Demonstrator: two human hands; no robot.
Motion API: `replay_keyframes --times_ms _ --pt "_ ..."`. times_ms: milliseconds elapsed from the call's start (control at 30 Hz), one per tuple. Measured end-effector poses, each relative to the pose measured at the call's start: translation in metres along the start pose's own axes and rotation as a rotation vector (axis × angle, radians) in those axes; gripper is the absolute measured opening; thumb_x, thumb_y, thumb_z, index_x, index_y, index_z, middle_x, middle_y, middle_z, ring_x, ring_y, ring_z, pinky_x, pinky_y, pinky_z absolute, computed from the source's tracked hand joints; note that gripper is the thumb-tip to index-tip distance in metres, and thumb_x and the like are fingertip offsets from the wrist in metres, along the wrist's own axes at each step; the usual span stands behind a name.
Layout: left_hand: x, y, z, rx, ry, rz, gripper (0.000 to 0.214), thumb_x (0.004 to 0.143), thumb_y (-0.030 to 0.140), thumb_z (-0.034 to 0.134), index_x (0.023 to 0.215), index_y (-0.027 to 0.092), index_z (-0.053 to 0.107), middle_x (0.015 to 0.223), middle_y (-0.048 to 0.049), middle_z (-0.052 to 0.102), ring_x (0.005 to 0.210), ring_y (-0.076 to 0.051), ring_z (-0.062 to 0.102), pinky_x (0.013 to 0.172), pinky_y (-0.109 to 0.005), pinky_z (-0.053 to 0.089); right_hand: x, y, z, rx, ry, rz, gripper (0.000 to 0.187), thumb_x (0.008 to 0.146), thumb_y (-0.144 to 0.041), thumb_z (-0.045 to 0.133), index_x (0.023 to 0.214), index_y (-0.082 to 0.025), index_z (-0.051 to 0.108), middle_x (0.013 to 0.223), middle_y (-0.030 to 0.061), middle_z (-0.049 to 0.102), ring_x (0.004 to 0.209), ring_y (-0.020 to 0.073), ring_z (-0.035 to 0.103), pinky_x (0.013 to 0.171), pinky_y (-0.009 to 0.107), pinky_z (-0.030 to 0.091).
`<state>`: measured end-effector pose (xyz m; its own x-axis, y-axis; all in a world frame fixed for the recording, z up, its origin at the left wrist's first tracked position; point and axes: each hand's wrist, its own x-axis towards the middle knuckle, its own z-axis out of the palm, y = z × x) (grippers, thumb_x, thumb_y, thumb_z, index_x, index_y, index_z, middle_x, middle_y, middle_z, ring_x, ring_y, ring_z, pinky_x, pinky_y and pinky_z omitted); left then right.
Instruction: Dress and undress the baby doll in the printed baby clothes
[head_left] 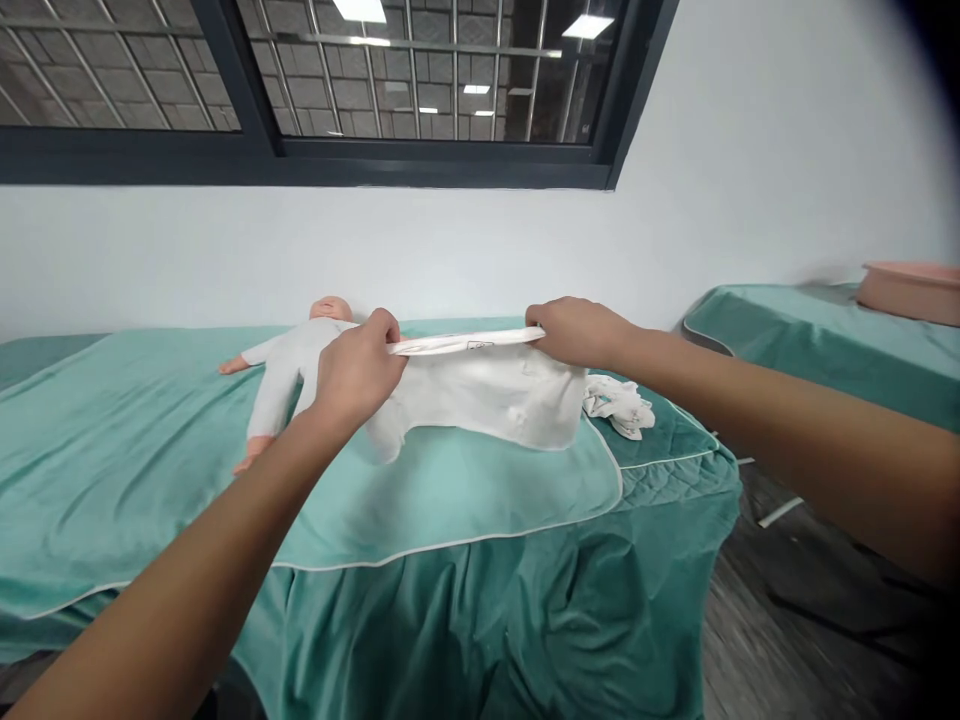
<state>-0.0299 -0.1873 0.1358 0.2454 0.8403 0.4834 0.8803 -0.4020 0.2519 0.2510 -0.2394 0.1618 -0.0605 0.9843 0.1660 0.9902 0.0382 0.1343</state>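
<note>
A pair of white baby pants hangs above the bed, its waistband stretched nearly level, with small dark print at the middle. My left hand is closed on one end of the waistband. At the other end, my right hand pinches the band between thumb and fingers. Behind my left hand and forearm, a baby doll in white clothing lies on its back, partly hidden. To the right of the pants, a crumpled white cloth with small prints rests on the bed.
A light green sheet with white piping covers the bed, over a darker green cover. At the right, a pink basin sits on another green-covered bed. A white wall with a barred window stands behind.
</note>
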Motion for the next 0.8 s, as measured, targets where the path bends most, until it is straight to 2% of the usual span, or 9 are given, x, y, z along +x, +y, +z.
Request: replay_keyframes --times_ms 67,133,233,300,400,533,667,733,800 --pt "0.0 0.0 0.002 -0.022 0.029 0.015 0.006 0.082 0.027 0.052 0.085 0.023 0.05 0.076 -0.0021 0.06 0.069 -0.021 0.055 0.06 -0.03 0.033 -0.004 0.01 0.009 0.036 0.008 0.024 0.024 0.087 -0.026 0.047 0.102 -0.023 0.065 0.102 0.0084 0.069 0.085 0.0242 0.061 0.063 0.031 0.04" --pt "0.0 -0.001 0.003 -0.141 0.01 0.035 0.005 0.08 0.024 0.051 0.079 0.022 0.047 0.081 -0.0016 0.062 0.073 -0.02 0.056 0.063 -0.029 0.037 -0.009 0.018 0.016 0.064 0.038 0.03 0.029 0.083 -0.018 0.046 0.104 -0.024 0.065 0.107 0.0069 0.069 0.09 0.0236 0.061 0.066 0.03 0.041" --pt "0.001 -0.008 0.001 -0.357 -0.209 0.078 0.016 0.082 0.034 0.056 0.079 0.021 0.047 0.086 -0.0004 0.064 0.079 -0.018 0.058 0.068 -0.027 0.041 -0.014 0.029 0.024 0.191 0.097 0.036 0.038 0.077 -0.01 0.044 0.105 -0.025 0.066 0.109 0.0036 0.07 0.094 0.021 0.062 0.071 0.028 0.042" --pt "0.002 -0.018 0.0 -0.409 -0.357 0.086 0.027 0.081 0.047 0.059 0.081 0.021 0.05 0.089 -0.0007 0.064 0.081 -0.019 0.058 0.069 -0.027 0.042 -0.016 0.034 0.028 0.324 0.1 0.053 0.034 0.077 -0.011 0.044 0.099 -0.023 0.068 0.102 0.0018 0.072 0.091 0.0189 0.064 0.071 0.026 0.042" --pt "0.004 -0.036 0.001 -0.389 -0.491 0.048 0.039 0.08 0.06 0.056 0.087 0.022 0.057 0.095 -0.0025 0.065 0.086 -0.022 0.061 0.069 -0.028 0.044 -0.013 0.041 0.034 0.447 0.055 0.134 0.025 0.079 -0.02 0.049 0.092 -0.023 0.07 0.095 0.0012 0.072 0.086 0.0178 0.065 0.068 0.024 0.043" --pt "0.013 -0.059 0.013 -0.236 -0.609 0.01 0.048 0.079 0.068 0.051 0.092 0.023 0.064 0.1 -0.0045 0.068 0.09 -0.026 0.064 0.074 -0.032 0.047 0.006 0.052 0.051 0.413 -0.046 0.239 0.027 0.081 -0.031 0.054 0.102 -0.025 0.071 0.097 0.0026 0.073 0.083 0.0196 0.065 0.066 0.026 0.044" --pt "0.022 -0.064 0.04 0.107 -0.551 -0.11 0.05 0.085 0.066 0.043 0.1 0.022 0.062 0.101 -0.0086 0.069 0.093 -0.03 0.064 0.08 -0.04 0.049 0.03 0.043 0.078 0.186 -0.134 0.273 0.032 0.087 -0.03 0.051 0.115 -0.027 0.067 0.11 0.007 0.071 0.095 0.0269 0.065 0.074 0.034 0.048" --pt "0.017 -0.056 0.06 0.29 -0.414 -0.133 0.045 0.091 0.056 0.041 0.11 0.019 0.06 0.109 -0.0138 0.068 0.1 -0.034 0.063 0.083 -0.045 0.049 0.032 0.021 0.096 0.084 -0.101 0.263 0.038 0.088 -0.02 0.048 0.124 -0.021 0.062 0.117 0.0136 0.068 0.103 0.0298 0.064 0.082 0.039 0.049" --pt "0.005 -0.043 0.081 0.386 -0.251 -0.042 0.038 0.093 0.04 0.043 0.118 0.016 0.057 0.123 -0.0188 0.062 0.114 -0.037 0.057 0.09 -0.049 0.047 0.026 -0.014 0.117 0.019 0.026 0.151 0.046 0.087 -0.007 0.043 0.131 -0.011 0.055 0.126 0.021 0.062 0.113 0.0305 0.06 0.093 0.041 0.046"
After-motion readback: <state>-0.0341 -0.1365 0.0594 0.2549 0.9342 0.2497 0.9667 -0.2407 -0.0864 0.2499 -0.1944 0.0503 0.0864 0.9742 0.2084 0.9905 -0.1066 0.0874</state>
